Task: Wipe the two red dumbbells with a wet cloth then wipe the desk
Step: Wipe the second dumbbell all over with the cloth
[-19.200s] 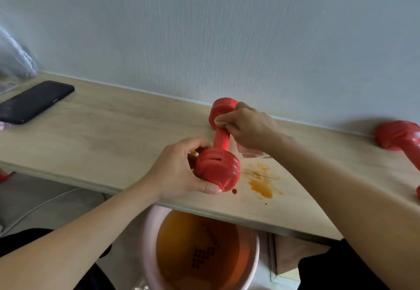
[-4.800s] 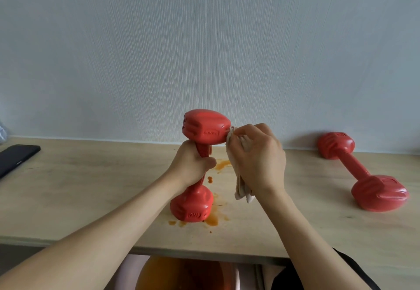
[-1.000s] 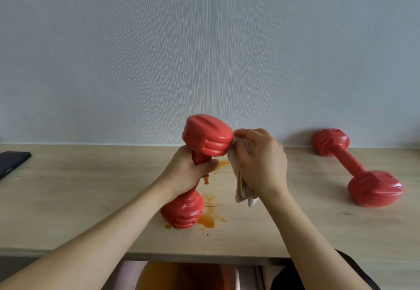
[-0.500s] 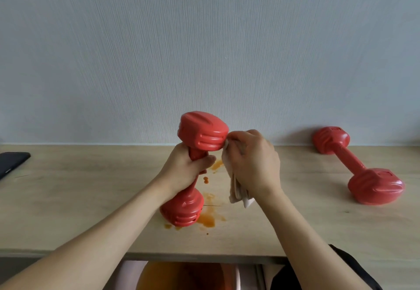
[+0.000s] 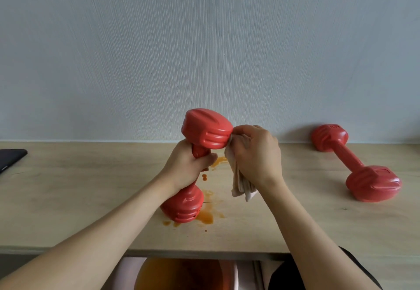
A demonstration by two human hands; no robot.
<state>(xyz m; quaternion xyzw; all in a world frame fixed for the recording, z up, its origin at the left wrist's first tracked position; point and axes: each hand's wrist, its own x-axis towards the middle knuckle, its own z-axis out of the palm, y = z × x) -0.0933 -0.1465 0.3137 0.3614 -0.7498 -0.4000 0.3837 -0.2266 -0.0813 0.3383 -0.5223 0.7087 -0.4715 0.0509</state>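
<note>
A red dumbbell [image 5: 195, 164] stands tilted near the desk's [image 5: 68, 198] front edge, its lower head amid orange stains [image 5: 208, 216]. The left hand [image 5: 189, 168] wraps its handle, forearm reaching up from the front. The right hand [image 5: 255, 153] bunches a pale cloth [image 5: 242, 181] against the upper head. A second dumbbell [image 5: 354, 164] lies toward the desk's right end, one head at the back edge.
</note>
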